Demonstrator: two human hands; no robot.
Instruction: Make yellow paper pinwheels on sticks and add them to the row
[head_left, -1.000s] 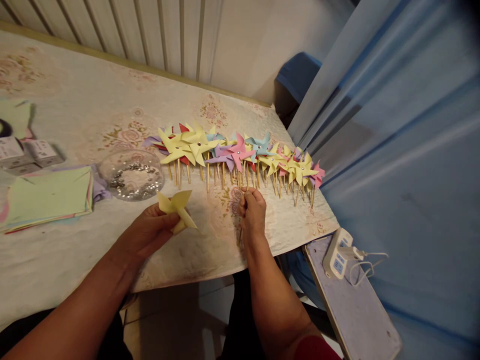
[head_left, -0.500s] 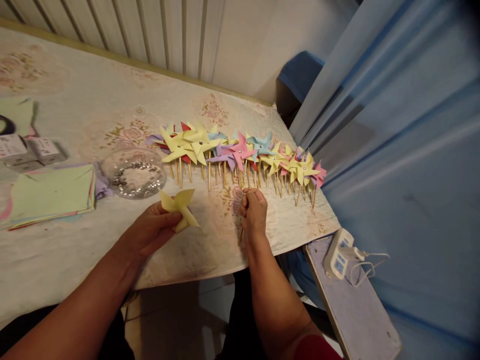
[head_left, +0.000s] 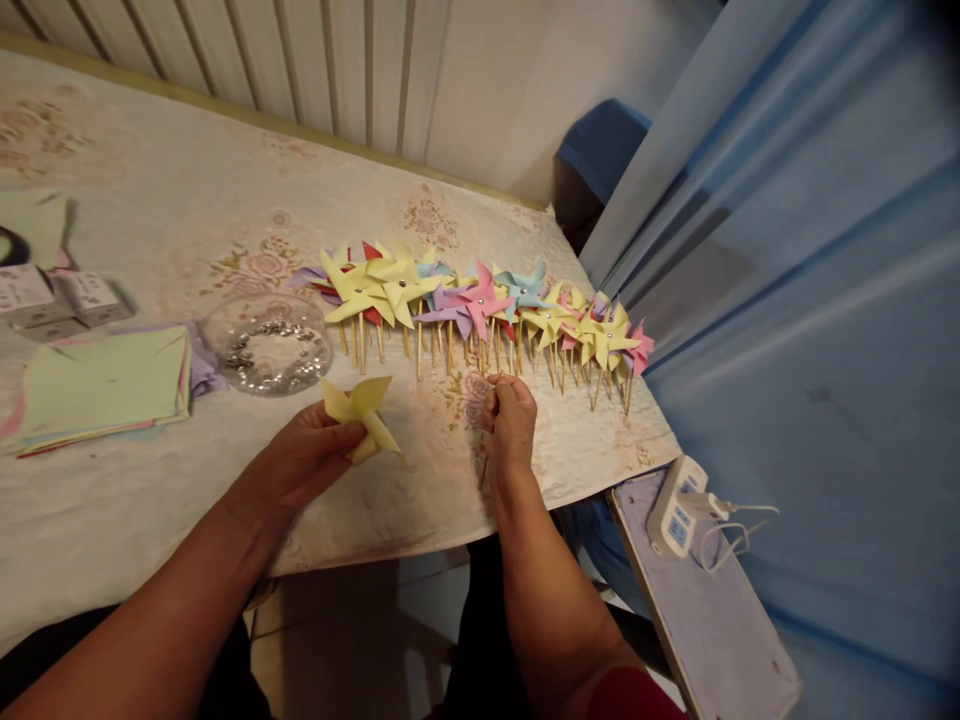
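Pinched between thumb and fingers of my left hand [head_left: 315, 440] is a yellow paper pinwheel head [head_left: 364, 410], its blades folded in. My right hand [head_left: 511, 410] is closed around a thin wooden stick [head_left: 482, 472], whose lower end shows below the fist; the rest is mostly hidden by the fingers. Just beyond both hands lies a row of finished pinwheels [head_left: 480, 303] in yellow, pink, purple, blue and red, their sticks pointing toward me. Left of them, a round clear plastic dish [head_left: 214, 345] holds small shiny metal pieces [head_left: 289, 372].
A stack of coloured paper sheets [head_left: 105, 385] lies on the left, with small white boxes [head_left: 90, 297] behind it. The flowered tablecloth [head_left: 187, 490] covers the table. Right of the table's edge, a white power strip [head_left: 679, 505] with a cable rests on a stool [head_left: 727, 640] beside blue curtains [head_left: 810, 300].
Almost nothing differs. Both hands keep their grips, with only a very slight shift of the right hand.
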